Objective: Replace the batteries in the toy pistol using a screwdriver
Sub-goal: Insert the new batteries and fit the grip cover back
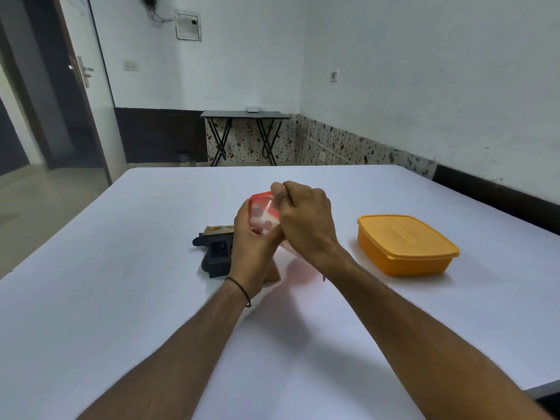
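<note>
- At the far left edge of the frame, an open dark doorway and a door [81,71] with a metal handle plate stand against a pale wall.
- In the upper middle, a small black folding table [245,115] with crossed legs sits against the far wall, a small pale object on top; what it is cannot be made out.
- A large white table [121,298] fills the lower two thirds of the frame, and two bare forearms reach in from the bottom edge toward its centre.
- Left of centre, the toy pistol [215,250] lies flat on the white table. It is black with a yellowish top edge, and its right part is hidden behind the left hand.
- The left hand [251,253], just left of centre, wears a thin dark cord at the wrist. Its fingers curl around the lower side of a small clear container with a red lid [263,212], gripping it above the table.
- The container is tilted, with blurred pale and dark shapes inside that cannot be identified.
- The right hand [306,219], at centre, is clenched over the top and right side of the same container, thumb pressed at the red lid's edge. Whether it also holds something small cannot be told.
- Just below the hands, a small orange-brown object shows beside the left wrist, mostly hidden.
- Right of centre, a closed orange plastic box [406,245] with a matching lid rests on the white table, well apart from the hands.
</note>
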